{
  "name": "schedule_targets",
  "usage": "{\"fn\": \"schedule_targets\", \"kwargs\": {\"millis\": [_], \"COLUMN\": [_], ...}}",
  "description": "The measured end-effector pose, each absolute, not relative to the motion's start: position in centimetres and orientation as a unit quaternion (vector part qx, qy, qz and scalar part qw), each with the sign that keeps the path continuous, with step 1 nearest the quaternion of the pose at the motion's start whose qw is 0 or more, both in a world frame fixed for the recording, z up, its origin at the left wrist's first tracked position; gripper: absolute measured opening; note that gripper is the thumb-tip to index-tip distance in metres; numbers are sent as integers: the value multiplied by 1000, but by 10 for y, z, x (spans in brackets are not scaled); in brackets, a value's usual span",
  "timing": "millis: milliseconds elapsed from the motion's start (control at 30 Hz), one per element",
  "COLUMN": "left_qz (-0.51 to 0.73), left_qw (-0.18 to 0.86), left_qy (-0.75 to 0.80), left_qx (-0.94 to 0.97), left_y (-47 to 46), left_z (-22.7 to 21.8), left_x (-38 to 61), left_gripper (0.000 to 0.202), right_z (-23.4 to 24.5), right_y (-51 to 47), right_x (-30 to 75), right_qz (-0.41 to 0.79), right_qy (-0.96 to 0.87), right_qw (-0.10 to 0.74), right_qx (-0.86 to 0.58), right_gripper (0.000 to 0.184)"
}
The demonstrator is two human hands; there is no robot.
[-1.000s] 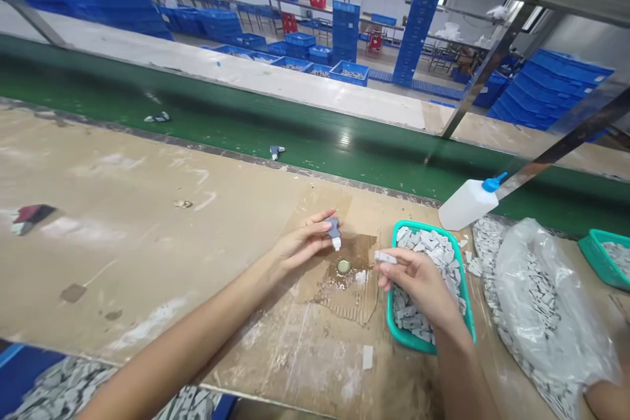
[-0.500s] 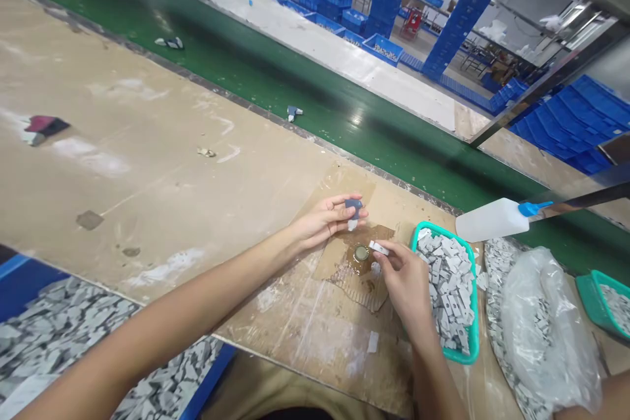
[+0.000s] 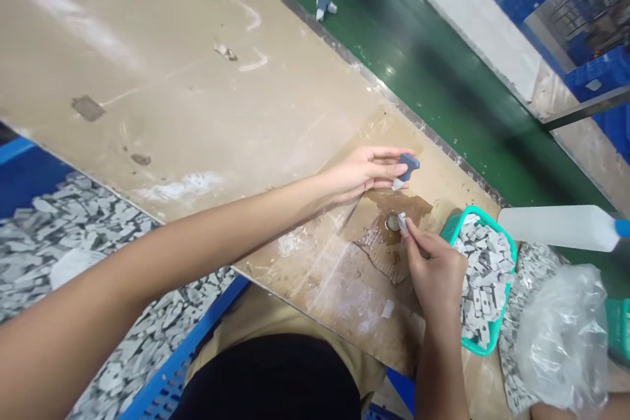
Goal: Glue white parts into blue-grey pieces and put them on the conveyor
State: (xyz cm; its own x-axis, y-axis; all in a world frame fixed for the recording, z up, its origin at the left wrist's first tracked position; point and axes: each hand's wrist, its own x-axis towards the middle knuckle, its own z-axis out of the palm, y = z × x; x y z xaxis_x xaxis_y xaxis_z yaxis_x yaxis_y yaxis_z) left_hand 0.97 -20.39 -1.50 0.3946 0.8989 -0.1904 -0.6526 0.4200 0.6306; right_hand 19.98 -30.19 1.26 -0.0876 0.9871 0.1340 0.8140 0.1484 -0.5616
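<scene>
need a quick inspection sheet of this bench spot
surface: tan workbench, scuffed with white smears; brown-stained cardboard under the hands
job's things: left hand holds a blue-grey piece; right hand pinches a pale chip beside a round metal cap
clutter: teal basket of grey-white chips; plastic bag; white bottle with blue nozzle
grippers: bare hands, fingers closed on their pieces
cables: nothing seen
surroundings: green conveyor belt beyond the bench; blue crate of chips at lower left

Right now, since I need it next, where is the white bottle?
In the head view, the white bottle sits at the right edge, just beyond the teal basket.
</scene>
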Motion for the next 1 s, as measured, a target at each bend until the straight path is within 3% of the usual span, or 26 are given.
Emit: {"fn": "schedule_targets", "kwargs": {"millis": [333, 1000], "left_qz": [497, 491], "left_qw": [786, 775], "left_qy": [270, 276], "left_qx": [251, 287], "left_y": [-205, -211], "left_z": [-16, -17], "left_x": [11, 12], "left_gripper": [15, 17], "right_z": [15, 15], "right_y": [-302, -301], "right_x": [195, 192], "right_qz": [130, 118], "right_qy": [-755, -766], "right_qw": [233, 214], "right_qx": [-599, -595], "right_gripper": [19, 18]}}
